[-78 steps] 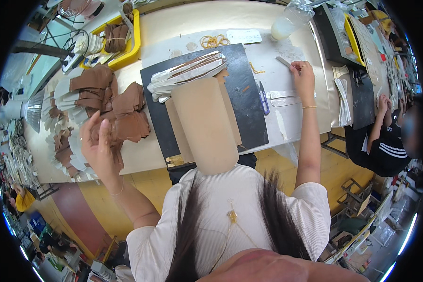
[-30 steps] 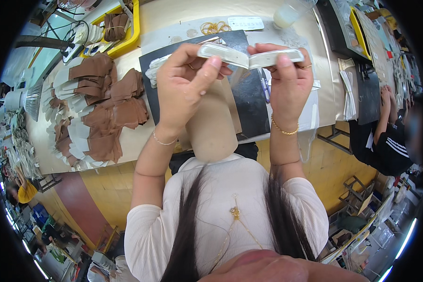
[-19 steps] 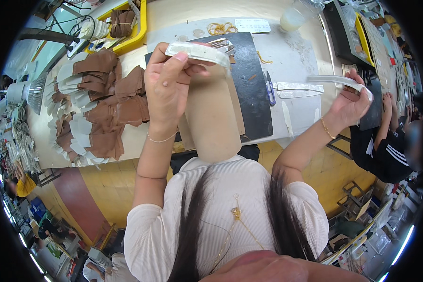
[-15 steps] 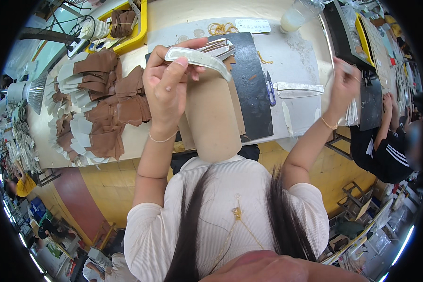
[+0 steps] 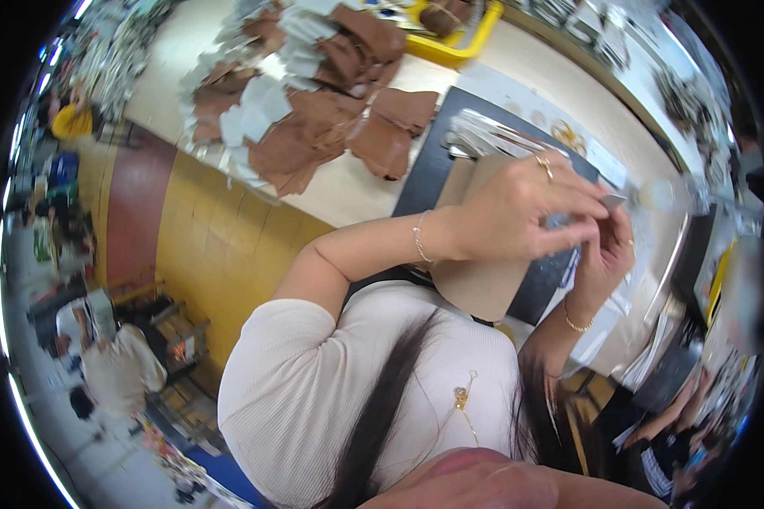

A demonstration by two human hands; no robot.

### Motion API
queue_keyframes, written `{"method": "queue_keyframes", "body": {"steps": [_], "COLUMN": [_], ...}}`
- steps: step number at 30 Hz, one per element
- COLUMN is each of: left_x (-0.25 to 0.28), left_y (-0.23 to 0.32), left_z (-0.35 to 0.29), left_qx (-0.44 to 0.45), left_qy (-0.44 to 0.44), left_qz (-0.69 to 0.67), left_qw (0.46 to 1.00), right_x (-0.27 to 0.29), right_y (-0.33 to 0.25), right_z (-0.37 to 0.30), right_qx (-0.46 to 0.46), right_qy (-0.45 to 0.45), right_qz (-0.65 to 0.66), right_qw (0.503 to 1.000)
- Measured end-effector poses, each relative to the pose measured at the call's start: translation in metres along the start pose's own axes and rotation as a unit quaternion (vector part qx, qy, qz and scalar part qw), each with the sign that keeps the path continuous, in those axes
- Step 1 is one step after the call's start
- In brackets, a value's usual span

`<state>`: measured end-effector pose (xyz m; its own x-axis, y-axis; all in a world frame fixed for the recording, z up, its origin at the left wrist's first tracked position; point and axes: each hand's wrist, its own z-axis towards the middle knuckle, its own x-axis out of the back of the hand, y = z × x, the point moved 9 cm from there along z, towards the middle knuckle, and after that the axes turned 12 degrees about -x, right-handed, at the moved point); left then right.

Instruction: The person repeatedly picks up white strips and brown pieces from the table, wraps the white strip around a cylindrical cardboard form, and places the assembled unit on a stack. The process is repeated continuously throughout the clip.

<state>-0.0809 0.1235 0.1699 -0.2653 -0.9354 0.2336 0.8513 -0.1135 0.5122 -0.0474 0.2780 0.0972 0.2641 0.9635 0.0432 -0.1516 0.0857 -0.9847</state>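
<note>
My left hand [image 5: 530, 208] reaches across to the right, its fingers and thumb closed together at the tips. It meets my right hand [image 5: 607, 259], whose fingers are curled up around a small pale grey piece [image 5: 613, 201]. What lies between my left fingertips is hidden. Below the hands is a rounded beige form [image 5: 484, 284], resting against a black board [image 5: 454, 114]. A bundle of pale and brown strips [image 5: 484, 136] lies on the far part of the board.
Brown leather pieces with pale backing [image 5: 314, 127] are heaped on the table to the left. A yellow tray [image 5: 454, 49] stands beyond them. A clear cup [image 5: 662, 193] is at the far right, near yellow bands [image 5: 566, 131]. Other people sit at both sides.
My head view has turned. My left hand has moved right, away from where it held up a pale curved strip, and my right hand has come in to meet it.
</note>
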Motion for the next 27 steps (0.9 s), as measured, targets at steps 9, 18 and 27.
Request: {"method": "queue_keyframes", "body": {"steps": [9, 18, 27], "left_x": [0.304, 0.607, 0.638], "left_y": [-0.039, -0.104, -0.144], "left_z": [-0.105, -0.303, -0.312], "left_qx": [0.090, 0.426, 0.472], "left_qy": [0.225, 0.113, 0.064], "left_qz": [0.410, 0.663, 0.645], "left_qw": [0.879, 0.604, 0.597], "right_x": [0.032, 0.055, 0.038], "right_y": [-0.007, -0.009, -0.024], "right_z": [0.006, -0.009, -0.013], "right_qx": [-0.023, -0.075, -0.066], "right_qy": [0.080, 0.156, 0.156], "right_qz": [-0.086, -0.146, -0.167], "right_qw": [0.993, 0.974, 0.971]}}
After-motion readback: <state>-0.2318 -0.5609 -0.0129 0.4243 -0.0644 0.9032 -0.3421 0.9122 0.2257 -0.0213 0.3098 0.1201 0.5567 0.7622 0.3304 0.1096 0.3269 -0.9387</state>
